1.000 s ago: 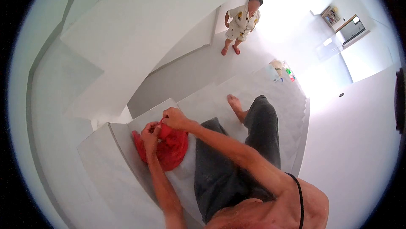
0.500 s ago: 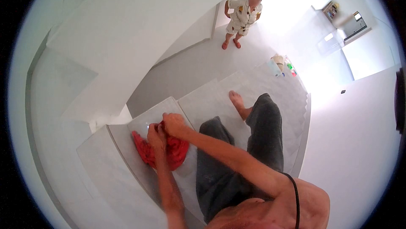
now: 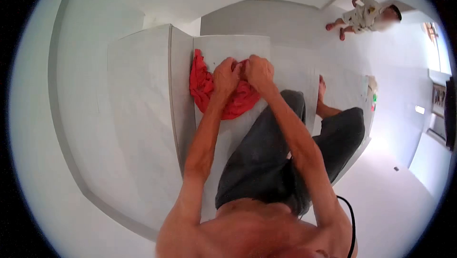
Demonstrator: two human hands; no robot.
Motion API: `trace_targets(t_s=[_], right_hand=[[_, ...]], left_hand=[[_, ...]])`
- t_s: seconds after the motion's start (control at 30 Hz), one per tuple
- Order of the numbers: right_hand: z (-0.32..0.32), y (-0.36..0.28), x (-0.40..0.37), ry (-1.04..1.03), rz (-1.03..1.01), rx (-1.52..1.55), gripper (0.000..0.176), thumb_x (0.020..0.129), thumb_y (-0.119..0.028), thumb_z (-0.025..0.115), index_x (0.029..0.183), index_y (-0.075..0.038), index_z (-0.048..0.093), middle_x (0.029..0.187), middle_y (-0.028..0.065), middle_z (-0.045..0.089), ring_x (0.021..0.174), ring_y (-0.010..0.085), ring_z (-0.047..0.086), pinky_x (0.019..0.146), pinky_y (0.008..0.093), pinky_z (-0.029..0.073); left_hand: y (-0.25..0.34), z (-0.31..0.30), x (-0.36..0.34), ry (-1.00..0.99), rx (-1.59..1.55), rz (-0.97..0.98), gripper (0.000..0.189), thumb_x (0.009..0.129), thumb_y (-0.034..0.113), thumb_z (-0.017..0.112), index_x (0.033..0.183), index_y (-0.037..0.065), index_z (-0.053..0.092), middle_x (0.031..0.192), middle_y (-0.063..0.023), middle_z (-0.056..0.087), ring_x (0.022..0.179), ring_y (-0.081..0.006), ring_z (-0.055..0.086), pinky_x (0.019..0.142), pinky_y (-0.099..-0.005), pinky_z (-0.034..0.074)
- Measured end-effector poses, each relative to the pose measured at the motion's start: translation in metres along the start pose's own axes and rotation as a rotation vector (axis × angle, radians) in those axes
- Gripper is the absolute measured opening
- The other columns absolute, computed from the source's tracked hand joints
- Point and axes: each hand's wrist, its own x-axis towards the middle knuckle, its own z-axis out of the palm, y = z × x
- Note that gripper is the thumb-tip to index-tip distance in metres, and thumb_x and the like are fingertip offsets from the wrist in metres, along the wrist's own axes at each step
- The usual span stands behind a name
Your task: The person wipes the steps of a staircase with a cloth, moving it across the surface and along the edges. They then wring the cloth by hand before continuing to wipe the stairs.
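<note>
A crumpled red cloth (image 3: 242, 100) lies on a pale step, spread in a curve below and to the left of my hands. My left hand (image 3: 227, 76) is closed on a bunched upper part of it. Close beside it, my right hand (image 3: 260, 71) grips the same bunched edge, with the fingertips of both hands almost meeting. A dark fold of cloth shows between them. Fingers and palms partly hide the pinched fabric.
My legs in dark grey trousers (image 3: 257, 163) rest on the pale stair (image 3: 233, 43). A higher step (image 3: 138, 91) rises at left. At upper right stands a person (image 3: 366, 14) in patterned clothes. Small items (image 3: 372, 91) sit farther down the steps.
The head view has rotated, so the stairs and the standing person appear turned and shifted right. Both hands keep hold of the red cloth and now sit closer to level.
</note>
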Motion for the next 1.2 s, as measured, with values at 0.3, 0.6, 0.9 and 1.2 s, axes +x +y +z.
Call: trace_targets(t_s=[0.3,0.6,0.9,1.2], right_hand=[[0.009,0.011,0.035,0.126,0.07,-0.052,0.021,0.093,-0.021,0.06,0.084,-0.004,0.068,0.083,0.0205,0.071,0.082,0.0405,0.069,0.072,0.0507,0.054],[-0.002,0.02,0.073,0.085,0.129,-0.099,0.03,0.093,-0.029,0.06,0.086,-0.003,0.072,0.089,0.018,0.073,0.086,0.0388,0.071,0.076,0.0479,0.056],[-0.011,0.017,0.083,0.121,0.111,-0.036,0.029,0.093,-0.024,0.055,0.081,-0.002,0.07,0.086,0.0238,0.069,0.084,0.0439,0.067,0.075,0.0519,0.052],[-0.018,0.009,0.078,0.058,0.185,-0.036,0.03,0.094,-0.025,0.054,0.087,-0.003,0.072,0.087,0.0203,0.071,0.085,0.0432,0.068,0.076,0.0497,0.054]], left_hand=[[0.016,0.03,0.037,0.109,0.159,-0.119,0.021,0.093,0.024,0.064,0.09,0.004,0.056,0.089,-0.0193,0.064,0.084,-0.0428,0.063,0.071,-0.0534,0.049],[0.028,0.047,0.075,0.112,0.18,-0.197,0.026,0.091,0.026,0.068,0.086,0.004,0.056,0.082,-0.0182,0.066,0.079,-0.0425,0.065,0.068,-0.0529,0.049],[0.032,0.049,0.077,0.156,0.178,-0.198,0.027,0.095,0.027,0.066,0.085,0.003,0.057,0.08,-0.0195,0.066,0.077,-0.0448,0.064,0.067,-0.0561,0.048],[0.037,0.044,0.066,0.128,0.185,-0.224,0.031,0.094,0.03,0.066,0.083,0.003,0.058,0.082,-0.0209,0.068,0.08,-0.0465,0.065,0.067,-0.0575,0.048]])
